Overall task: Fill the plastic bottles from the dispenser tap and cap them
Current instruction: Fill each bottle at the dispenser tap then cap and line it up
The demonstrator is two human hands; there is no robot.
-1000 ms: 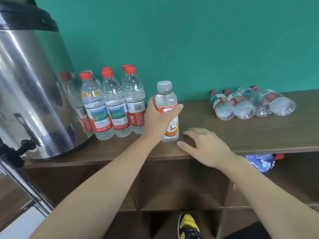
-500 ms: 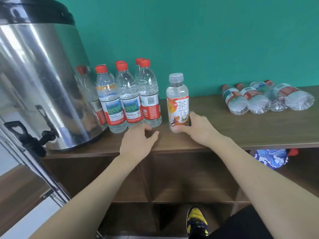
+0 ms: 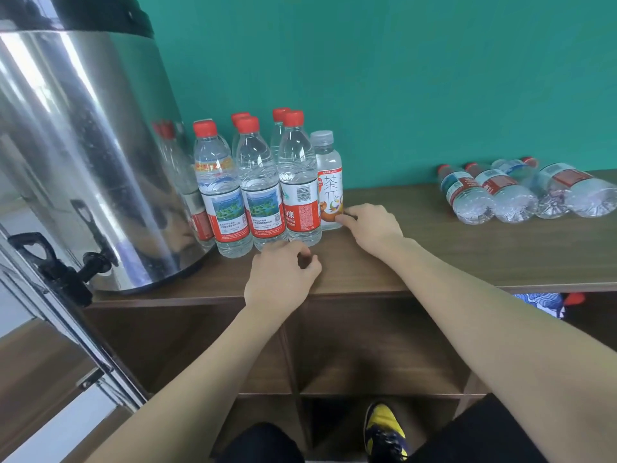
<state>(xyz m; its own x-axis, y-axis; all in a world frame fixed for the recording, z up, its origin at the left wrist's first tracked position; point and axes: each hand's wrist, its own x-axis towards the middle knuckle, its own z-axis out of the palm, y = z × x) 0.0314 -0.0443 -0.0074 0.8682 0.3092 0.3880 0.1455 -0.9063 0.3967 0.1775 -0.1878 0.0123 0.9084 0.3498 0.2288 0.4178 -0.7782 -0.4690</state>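
head view: capped, filled tea bottle (image 3: 329, 182) stands touching red-capped water bottles (image 3: 258, 188).

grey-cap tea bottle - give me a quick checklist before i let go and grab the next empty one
1. Tea bottle upright beside the red-cap group: ok.
2. Its grey cap on: ok; tightness: cannot tell.
3. Right hand off the bottle: not ok, fingertips touch its base.
4. Left hand holds nothing: ok.
5. Lying bottles in plain view to the right: ok.
6. Dispenser tap unobstructed: ok.
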